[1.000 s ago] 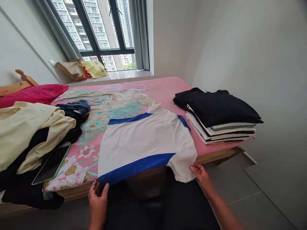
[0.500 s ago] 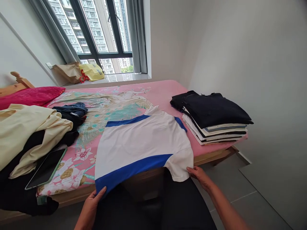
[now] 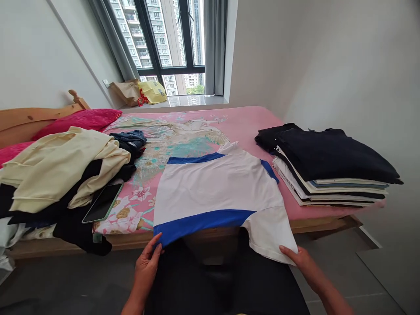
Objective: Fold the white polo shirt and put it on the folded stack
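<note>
Left hand (image 3: 147, 262) pinches a blue corner of a white shirt (image 3: 210, 188), right hand (image 3: 305, 263) grips its near sleeve (image 3: 271, 232), the shirt spread across the bed's (image 3: 251, 116) near edge. A phone (image 3: 103, 203) lies by heaped clothes (image 3: 65, 162), left; a folded stack (image 3: 331, 155) sits right. Beyond, two bags (image 3: 153, 92) rest below the window (image 3: 173, 39).

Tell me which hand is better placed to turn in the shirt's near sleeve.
Right, most likely: the right hand grips that sleeve at its cuff, while the left hand is at a bottom corner of the shirt, away from it.
</note>
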Action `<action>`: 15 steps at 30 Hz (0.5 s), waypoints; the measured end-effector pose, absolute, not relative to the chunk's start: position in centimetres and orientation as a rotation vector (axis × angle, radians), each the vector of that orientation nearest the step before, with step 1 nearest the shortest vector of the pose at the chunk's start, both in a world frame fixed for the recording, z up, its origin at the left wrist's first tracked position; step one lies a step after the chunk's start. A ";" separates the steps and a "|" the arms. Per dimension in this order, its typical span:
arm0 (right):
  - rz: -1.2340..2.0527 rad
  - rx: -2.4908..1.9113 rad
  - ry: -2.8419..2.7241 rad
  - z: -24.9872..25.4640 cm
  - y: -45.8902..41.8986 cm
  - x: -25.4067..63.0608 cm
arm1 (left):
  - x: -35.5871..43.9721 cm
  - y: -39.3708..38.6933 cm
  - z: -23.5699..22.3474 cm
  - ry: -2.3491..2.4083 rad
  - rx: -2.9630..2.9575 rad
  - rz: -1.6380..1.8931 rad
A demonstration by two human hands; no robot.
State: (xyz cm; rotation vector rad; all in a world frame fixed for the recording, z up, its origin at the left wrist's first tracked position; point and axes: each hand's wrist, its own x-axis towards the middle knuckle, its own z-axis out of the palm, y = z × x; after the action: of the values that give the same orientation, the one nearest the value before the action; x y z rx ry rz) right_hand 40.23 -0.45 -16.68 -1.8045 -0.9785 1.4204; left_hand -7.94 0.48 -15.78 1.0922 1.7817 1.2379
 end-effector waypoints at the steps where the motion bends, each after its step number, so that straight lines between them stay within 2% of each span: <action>1: 1.434 -1.751 -0.980 -16.4 -0.5 40.4 | -8.1 0.3 -15.6 1.825 1.191 1.173; 6: 1.535 -1.559 -0.872 -14.3 -0.2 40.8 | -9.0 0.4 -15.0 1.917 1.602 1.054; 11: 1.511 -1.461 -0.666 -12.1 1.3 41.1 | -9.1 1.4 -13.2 2.060 1.649 1.258; 15: 1.468 -1.402 -0.714 -9.2 5.8 42.2 | -9.3 4.1 -10.6 1.908 1.484 1.401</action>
State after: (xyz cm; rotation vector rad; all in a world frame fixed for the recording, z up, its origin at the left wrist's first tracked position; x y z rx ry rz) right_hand 42.17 5.78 -9.24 -1.4016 -0.7138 1.4684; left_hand -9.27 4.09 -10.56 1.4841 1.9085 1.4013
